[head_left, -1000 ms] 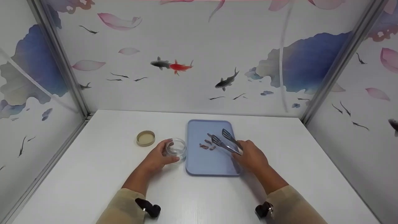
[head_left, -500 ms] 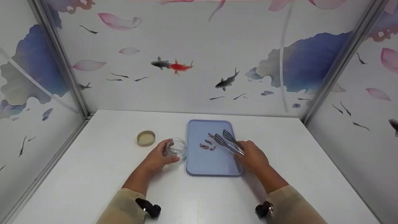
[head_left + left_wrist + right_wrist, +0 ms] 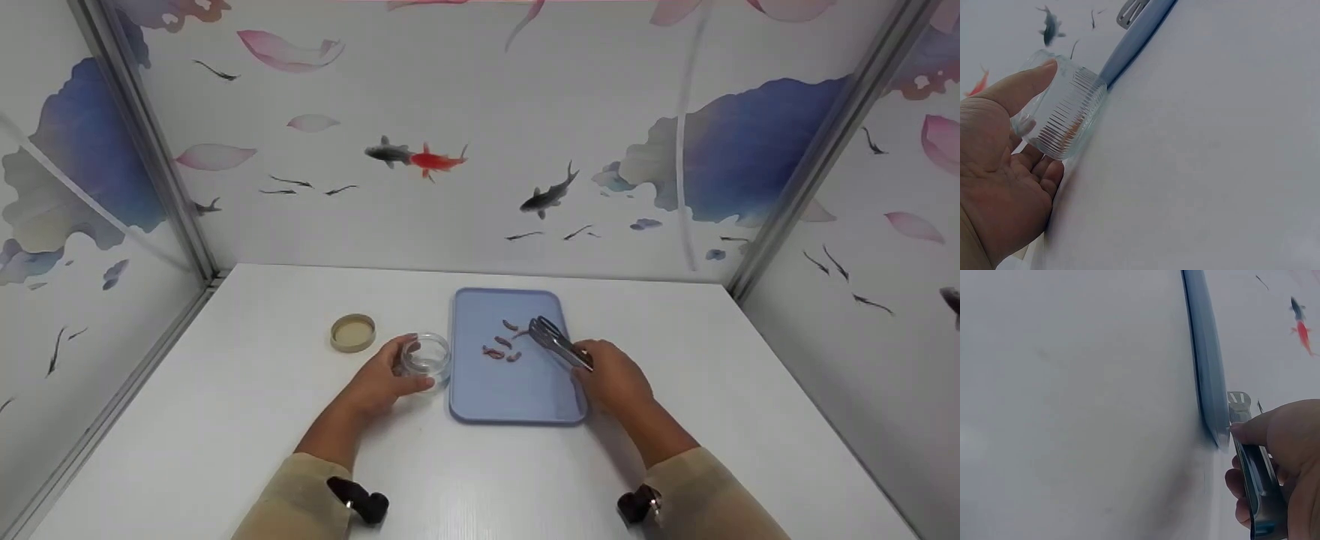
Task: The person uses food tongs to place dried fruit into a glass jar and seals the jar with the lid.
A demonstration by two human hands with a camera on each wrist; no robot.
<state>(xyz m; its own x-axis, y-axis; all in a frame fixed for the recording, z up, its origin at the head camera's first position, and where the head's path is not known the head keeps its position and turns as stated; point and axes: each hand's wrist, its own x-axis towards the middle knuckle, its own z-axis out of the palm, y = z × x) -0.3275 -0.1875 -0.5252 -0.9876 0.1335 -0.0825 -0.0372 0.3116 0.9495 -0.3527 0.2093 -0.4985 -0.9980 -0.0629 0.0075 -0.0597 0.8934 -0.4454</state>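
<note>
My left hand (image 3: pixel 384 379) grips a clear glass jar (image 3: pixel 1069 109), thumb on one side and fingers on the other, beside the tray's left edge. Ribbed glass shows on the jar in the left wrist view. My right hand (image 3: pixel 616 375) holds metal tongs (image 3: pixel 553 341) with slotted heads over the blue tray (image 3: pixel 517 397). The heads are pressed together, and a small brown piece (image 3: pixel 522 332) shows at their tips. Several other small, curved brown pieces (image 3: pixel 493 352) lie on the tray. In the right wrist view, thumb and fingers wrap the tongs' handle (image 3: pixel 1264 495).
A round tan lid (image 3: pixel 352 333) lies on the white table (image 3: pixel 480 480), left of and behind the jar. Printed white panels (image 3: pixel 480 225) with metal corner posts (image 3: pixel 817 150) enclose the table at the back and sides.
The tongs' two heads have come together, after shifting slightly right, onto a brown piece at the upper part of the tray. The left hand and jar have stayed in place.
</note>
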